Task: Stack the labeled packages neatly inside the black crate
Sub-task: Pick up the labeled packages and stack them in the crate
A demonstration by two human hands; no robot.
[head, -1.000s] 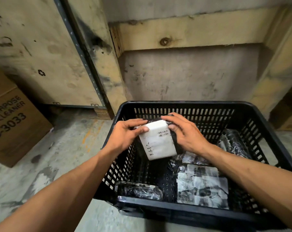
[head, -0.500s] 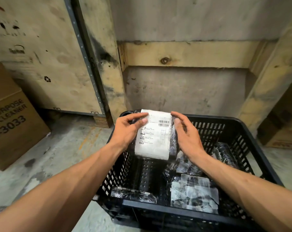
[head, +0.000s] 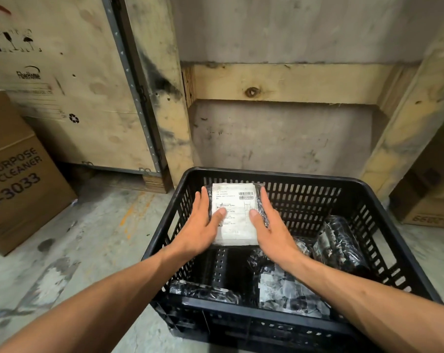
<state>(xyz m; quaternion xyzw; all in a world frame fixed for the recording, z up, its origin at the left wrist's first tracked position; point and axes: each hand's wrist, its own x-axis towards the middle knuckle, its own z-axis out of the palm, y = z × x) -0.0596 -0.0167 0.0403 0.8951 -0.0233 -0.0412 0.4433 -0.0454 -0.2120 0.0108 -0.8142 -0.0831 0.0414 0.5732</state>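
Note:
A black slatted plastic crate (head: 279, 175) stands on the floor in front of me. A black-wrapped package with a white barcode label (head: 234, 212) stands upright at the crate's far left, label facing me. My left hand (head: 200, 225) presses its left side and my right hand (head: 271, 230) its right side, fingers straight, thumbs on the label. Lower in the crate lie other shiny black-wrapped packages: one leaning at the right wall (head: 340, 245), one flat at the front right (head: 287, 289), one at the front left (head: 203, 291).
A brown cardboard box printed "CLEANER" (head: 17, 179) sits on the concrete floor at the left. Behind it stands a plywood shipping crate (head: 63, 85). A wooden frame (head: 279, 84) and grey wall rise just behind the black crate. Another carton (head: 429, 200) is at the right.
The labeled package has turned from tilted to upright and moved toward the crate's far left side. My fingers have straightened along its sides. My view has tilted up.

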